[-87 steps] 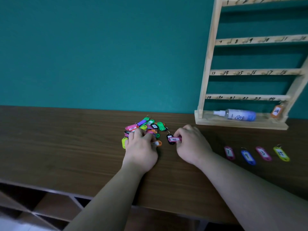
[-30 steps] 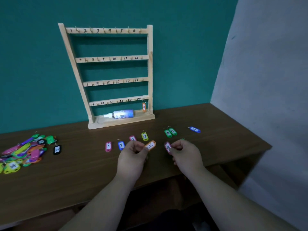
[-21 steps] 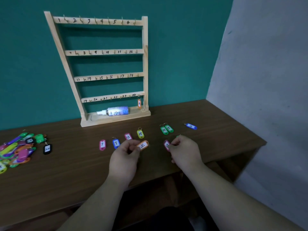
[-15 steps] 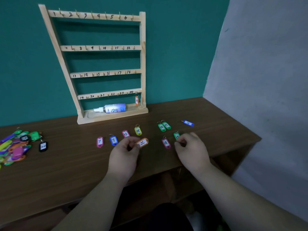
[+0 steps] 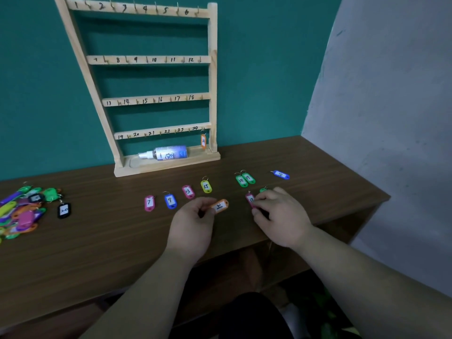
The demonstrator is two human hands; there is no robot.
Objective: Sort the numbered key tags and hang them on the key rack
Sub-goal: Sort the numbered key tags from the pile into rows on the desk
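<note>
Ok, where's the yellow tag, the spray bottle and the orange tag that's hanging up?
Yellow tag [image 5: 206, 186]: head view, on its white number label.
Spray bottle [image 5: 170, 152]: head view, middle of its body.
Hanging orange tag [image 5: 203, 141]: head view, on its label.

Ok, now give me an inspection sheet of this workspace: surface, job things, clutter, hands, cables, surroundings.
Surface: brown wooden table, tags spread over it.
Job's things: key rack upright at the back of the table, orange tag 24 hanging on its last hook; pink tag 7, blue tag 9 and yellow tag 15 among those laid in a row; unsorted pile at far left.
Clutter: spray bottle lying on the rack's base.
Hands: left hand pinches orange tag 21; right hand has fingertips at a partly covered pink tag, grip unclear.
Cables: nothing seen.
Surroundings: teal wall behind, grey wall to the right.
</note>
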